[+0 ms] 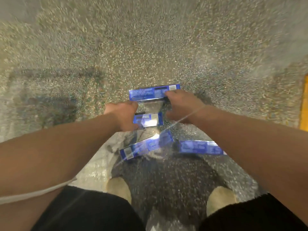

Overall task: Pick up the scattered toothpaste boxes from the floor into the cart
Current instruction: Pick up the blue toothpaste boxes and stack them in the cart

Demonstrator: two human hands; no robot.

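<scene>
- Head view, heavy motion blur; speckled floor (150,47) carries four blue boxes.
- Left hand (123,114): fingers curled round the left end of the middle toothpaste box (150,120).
- Right hand (180,104): fingers curled over the right part of the far toothpaste box (150,94), thumb spread below it.
- Angled toothpaste box (146,147) lies nearer the feet, loose.
- Right toothpaste box (200,147) lies just beside it, partly behind the right forearm.
- Yellow strip (304,100) at the floor's right edge.

Bare forearms (66,144) behind left hand (123,114) and right hand (181,105). Thin white cord (191,112) across right wrist. Black shorts (83,210), cream shoes (119,189) below hands.
</scene>
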